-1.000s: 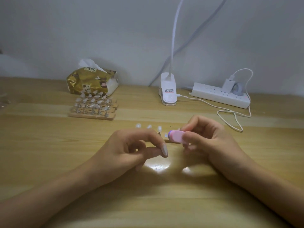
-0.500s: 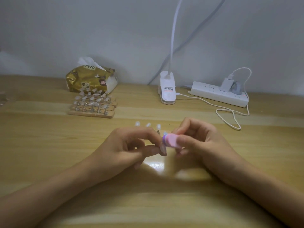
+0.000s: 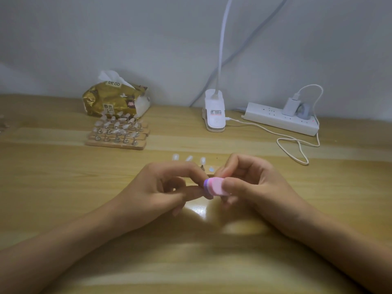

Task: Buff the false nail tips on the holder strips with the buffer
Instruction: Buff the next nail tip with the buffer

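The right hand (image 3: 254, 187) grips the buffer (image 3: 214, 186), a small pink block with a purple band at its left end. The thumb lies across its near side and the curled fingers close over it from behind. The buffer sits at the middle of the surface (image 3: 63, 187), between the 2 hands and just above the wood.

The left hand (image 3: 157, 187) faces it with fingers curled, its index finger and thumb meeting right at the buffer's purple end. Whatever they pinch is hidden, so I cannot tell whether this hand holds anything.

4 pale nail tips (image 3: 203, 160) show just behind the hands, the rightmost one lower and close to the right hand's knuckles. The strip that carries them is covered by the hands.

Farther back on the left, several wooden holder strips (image 3: 118, 144) lie side by side, each lined with more tips on small pegs. A gold tissue pack (image 3: 114, 100) sits just behind them by the wall. A white clip lamp (image 3: 215, 111) stands at centre back. To its right lies a power strip (image 3: 280, 118) with a charger (image 3: 290, 106) plugged in, and a white cable (image 3: 297, 149) loops across the surface.
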Available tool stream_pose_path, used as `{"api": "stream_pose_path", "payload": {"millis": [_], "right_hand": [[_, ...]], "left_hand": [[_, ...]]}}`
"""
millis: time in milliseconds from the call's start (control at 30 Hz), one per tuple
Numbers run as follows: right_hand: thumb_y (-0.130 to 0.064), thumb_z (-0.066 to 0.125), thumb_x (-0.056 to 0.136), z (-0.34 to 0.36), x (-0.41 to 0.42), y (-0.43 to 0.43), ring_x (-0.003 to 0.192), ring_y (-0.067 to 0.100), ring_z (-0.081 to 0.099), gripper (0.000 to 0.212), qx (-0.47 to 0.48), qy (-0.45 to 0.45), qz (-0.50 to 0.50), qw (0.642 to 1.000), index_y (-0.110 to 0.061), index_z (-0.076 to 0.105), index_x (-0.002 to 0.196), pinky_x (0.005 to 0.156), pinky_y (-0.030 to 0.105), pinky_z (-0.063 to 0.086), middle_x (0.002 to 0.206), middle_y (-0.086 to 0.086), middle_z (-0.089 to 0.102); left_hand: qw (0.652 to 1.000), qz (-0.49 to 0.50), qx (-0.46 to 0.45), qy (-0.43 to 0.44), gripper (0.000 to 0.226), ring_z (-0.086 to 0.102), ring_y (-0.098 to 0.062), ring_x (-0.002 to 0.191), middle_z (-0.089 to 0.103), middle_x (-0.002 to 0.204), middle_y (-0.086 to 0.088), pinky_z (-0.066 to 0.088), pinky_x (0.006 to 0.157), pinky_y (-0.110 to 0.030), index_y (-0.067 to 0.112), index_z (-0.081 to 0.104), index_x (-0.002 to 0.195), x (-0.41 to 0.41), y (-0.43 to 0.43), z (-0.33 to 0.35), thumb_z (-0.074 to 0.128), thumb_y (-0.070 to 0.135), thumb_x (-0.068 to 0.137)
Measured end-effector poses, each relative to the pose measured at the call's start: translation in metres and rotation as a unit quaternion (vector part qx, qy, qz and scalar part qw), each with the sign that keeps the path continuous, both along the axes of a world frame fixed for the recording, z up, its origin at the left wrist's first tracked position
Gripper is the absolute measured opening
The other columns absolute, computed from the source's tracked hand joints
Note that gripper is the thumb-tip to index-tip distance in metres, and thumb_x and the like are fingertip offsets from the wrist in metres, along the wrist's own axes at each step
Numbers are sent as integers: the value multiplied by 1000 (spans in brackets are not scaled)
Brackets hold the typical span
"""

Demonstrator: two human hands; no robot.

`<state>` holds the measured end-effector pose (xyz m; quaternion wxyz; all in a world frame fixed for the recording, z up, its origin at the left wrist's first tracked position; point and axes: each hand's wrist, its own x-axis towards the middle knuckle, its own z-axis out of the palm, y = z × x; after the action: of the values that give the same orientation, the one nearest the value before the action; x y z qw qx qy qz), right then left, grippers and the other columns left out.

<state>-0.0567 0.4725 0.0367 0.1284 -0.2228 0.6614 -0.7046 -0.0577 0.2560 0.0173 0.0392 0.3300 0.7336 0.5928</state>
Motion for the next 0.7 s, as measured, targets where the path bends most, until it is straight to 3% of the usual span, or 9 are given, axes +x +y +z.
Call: {"api": "stream_pose_path", "payload": {"millis": [100,200,333,467,700], "right_hand": [[-6,82,72,3,-4,7,60,9,60,22,-9,-15,-65,998,-23,69,67,54,17,52,76,5,68],[-11,70,75,4,-4,11,61,9,60,17,-48,-22,-70,996,-26,69,66,54,19,53,73,3,66],[-11,68,77,0,-3,5,61,8,59,17,-48,-22,-54,997,-25,69,67,55,19,53,74,1,66],[-12,68,76,-2,-4,6,61,8,58,16,-51,-23,-60,997,-25,69,67,55,19,53,74,1,66],[-12,68,77,-3,-5,5,61,8,59,16,-58,-22,-61,996,-25,69,68,55,20,54,74,1,66]], "left_hand": [[1000,5,12,-2,7,51,-11,51,73,89,-1,45,50,-22,23,71,86,2,1,3,64,24,86],[1000,12,26,0,8,55,-14,55,71,95,-1,48,52,-29,23,71,86,2,3,6,64,27,86],[997,19,56,-41,6,54,-12,51,68,86,3,43,50,-17,28,70,84,3,1,7,66,31,83],[996,58,49,-55,11,54,-17,50,63,77,-22,38,45,-15,28,72,81,3,1,6,71,38,76],[990,109,48,-70,28,54,-21,50,62,88,-37,36,52,-32,22,72,84,1,0,7,79,44,68]]}}
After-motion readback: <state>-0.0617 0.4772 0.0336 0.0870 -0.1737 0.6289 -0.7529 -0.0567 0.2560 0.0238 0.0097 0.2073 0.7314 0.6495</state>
